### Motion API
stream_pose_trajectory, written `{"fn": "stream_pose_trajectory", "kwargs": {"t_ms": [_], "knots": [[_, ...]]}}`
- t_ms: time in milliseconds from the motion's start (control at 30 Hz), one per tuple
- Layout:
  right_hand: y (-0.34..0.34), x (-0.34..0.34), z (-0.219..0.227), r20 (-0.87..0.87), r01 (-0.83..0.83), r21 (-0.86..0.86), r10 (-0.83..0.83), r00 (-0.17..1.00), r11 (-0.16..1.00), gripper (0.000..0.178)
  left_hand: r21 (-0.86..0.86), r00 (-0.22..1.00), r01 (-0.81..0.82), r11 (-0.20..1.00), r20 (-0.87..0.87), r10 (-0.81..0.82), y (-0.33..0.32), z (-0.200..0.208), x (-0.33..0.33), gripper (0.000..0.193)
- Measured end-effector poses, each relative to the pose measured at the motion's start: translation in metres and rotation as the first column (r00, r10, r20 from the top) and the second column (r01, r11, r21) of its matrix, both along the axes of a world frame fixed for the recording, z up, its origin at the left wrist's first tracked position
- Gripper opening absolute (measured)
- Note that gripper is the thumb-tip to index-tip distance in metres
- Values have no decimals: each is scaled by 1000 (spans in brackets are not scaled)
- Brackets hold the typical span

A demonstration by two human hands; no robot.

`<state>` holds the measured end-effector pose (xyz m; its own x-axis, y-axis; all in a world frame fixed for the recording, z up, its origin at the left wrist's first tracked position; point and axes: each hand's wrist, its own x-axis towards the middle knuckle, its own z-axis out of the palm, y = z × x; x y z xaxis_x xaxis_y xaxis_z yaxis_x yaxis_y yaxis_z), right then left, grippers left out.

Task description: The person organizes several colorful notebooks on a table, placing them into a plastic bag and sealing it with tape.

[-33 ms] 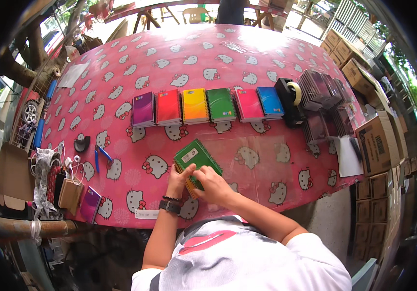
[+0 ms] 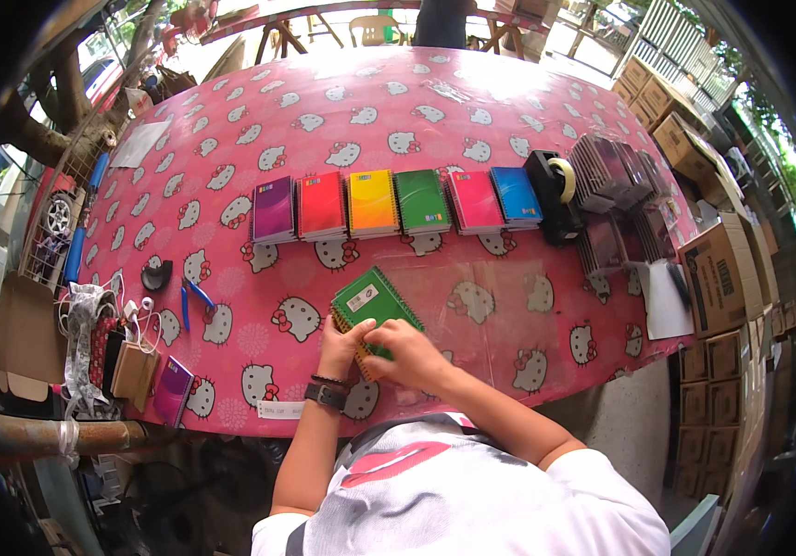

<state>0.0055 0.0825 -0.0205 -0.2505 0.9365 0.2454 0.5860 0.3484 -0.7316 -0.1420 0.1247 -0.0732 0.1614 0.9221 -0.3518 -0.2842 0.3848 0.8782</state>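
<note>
Green notebook (image 2: pixel 381 310) sat mid-frame, tilted. Left hand (image 2: pixel 339 347) fingers pinched its lower-left edge; right hand (image 2: pixel 404 356) fingers curled over its near side, pinch unclear. Risk: uneven finger pressure could've skewed or creased it.

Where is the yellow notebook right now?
In the head view, the yellow notebook is just left of centre, in the row beyond the left hand, between the red notebook and the row's green notebook.

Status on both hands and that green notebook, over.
Left hand holding green notebook; right hand over its near part, grip unclear. White label faces up. Notebook row sits beyond, apart; nothing visibly in the way.
</note>
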Motion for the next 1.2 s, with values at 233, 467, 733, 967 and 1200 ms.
{"fn": "stream_pose_trajectory", "kwargs": {"t_ms": [233, 467, 733, 967, 1200], "knots": [[13, 61, -6, -571, -99, -391, -157, 806, 915, 72, 373, 968, 218, 902, 37, -250, -10, 58, 7, 66], [21, 56, -50, -496, -183, -325, -2, 868, 928, 71, 567, 942, 276, 776, -318, -103, -21, 6, 18, 74], [82, 114, -11, -235, -157, -279, 92, 968, 947, 66, 139, 990, 140, 980, 5, -142, 0, 17, 5, 49], [135, 194, -22, 660, 254, 296, -389, 643, 921, 35, -107, 992, 121, 987, -28, -125, 2, 12, 5, 47], [115, 158, 64, 102, 180, 345, -227, 969, 921, 14, -86, 989, 146, 986, 6, -146, 0, -1, -7, 48]]}}
